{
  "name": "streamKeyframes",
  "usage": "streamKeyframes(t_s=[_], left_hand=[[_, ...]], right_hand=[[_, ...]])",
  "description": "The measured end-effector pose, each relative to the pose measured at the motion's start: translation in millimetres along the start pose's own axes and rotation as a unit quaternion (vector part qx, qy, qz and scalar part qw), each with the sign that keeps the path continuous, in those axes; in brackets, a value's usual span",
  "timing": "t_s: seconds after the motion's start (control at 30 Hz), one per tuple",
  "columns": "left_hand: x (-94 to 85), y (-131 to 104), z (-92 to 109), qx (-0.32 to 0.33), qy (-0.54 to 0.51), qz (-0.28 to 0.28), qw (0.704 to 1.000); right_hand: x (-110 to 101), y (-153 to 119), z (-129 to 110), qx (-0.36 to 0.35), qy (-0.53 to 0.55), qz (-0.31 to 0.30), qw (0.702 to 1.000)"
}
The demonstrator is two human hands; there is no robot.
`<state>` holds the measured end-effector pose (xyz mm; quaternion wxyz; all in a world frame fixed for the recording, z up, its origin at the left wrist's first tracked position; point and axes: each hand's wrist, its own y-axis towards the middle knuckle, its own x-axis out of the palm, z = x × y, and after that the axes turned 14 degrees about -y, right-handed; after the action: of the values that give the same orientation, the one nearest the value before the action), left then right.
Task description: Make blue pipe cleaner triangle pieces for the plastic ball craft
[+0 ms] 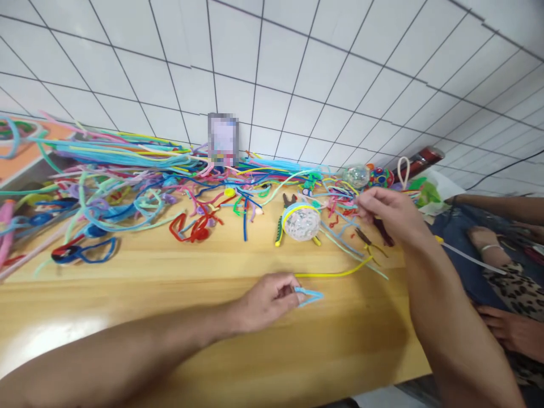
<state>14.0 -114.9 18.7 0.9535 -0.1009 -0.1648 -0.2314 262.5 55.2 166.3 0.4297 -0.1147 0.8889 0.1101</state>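
Note:
My left hand (270,300) is low over the wooden table, finger and thumb pinching a light blue pipe cleaner (313,296) bent to a narrow point. Just behind it a yellow pipe cleaner (335,275) stretches right along the tabletop. My right hand (389,215) is raised at the right, above a tangle of pipe cleaners, its fingertips drawn together; whatever they hold is too small to make out. Between the hands and farther back, a clear faceted ball (301,222) with yellow and blue bands rests against green-handled pliers (279,229). Darker pliers (365,238) lie below my right hand.
Pipe cleaners in many colours (127,150) are heaped along the tiled wall (297,73). A phone-like screen (223,139) leans there. Red shapes (195,226) and a blue-red piece (83,252) lie at left. Another person's hand (510,328) shows at the right, beyond the table end.

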Motion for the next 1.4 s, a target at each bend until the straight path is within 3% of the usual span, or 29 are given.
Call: streamKeyframes(t_s=[0.1,0.2,0.3,0.37,0.5,0.7,0.9,1.4], left_hand=[[3.2,-2.8,1.0,0.033,0.067,0.008,0.997],[3.8,-1.6,1.6,0.029,0.090,0.006,0.996],[3.2,0.3,-0.2,0.039,0.120,-0.011,0.992],[2.7,0.7,-2.6,0.062,0.137,-0.023,0.988],[2.0,1.2,-6.4,0.085,0.143,-0.038,0.985],[0.6,6.3,-9.2,0.145,0.158,-0.066,0.975],[0.7,10.6,-16.4,0.148,0.166,-0.067,0.973],[1.7,17.6,-25.6,0.156,0.190,-0.061,0.967]], right_hand=[[8.3,50.4,-8.1,-0.027,-0.159,0.039,0.986],[24.9,101.8,-14.7,-0.064,-0.311,0.070,0.946],[42.5,147.0,-16.2,-0.120,-0.416,0.043,0.900],[52.8,170.8,-13.8,-0.114,-0.466,0.010,0.877],[69.5,200.3,-1.4,-0.094,-0.491,-0.040,0.865],[82.5,217.8,27.4,-0.055,-0.521,-0.070,0.849],[86.5,226.7,45.3,-0.040,-0.540,-0.090,0.836],[78.7,217.3,23.0,-0.062,-0.531,-0.130,0.835]])
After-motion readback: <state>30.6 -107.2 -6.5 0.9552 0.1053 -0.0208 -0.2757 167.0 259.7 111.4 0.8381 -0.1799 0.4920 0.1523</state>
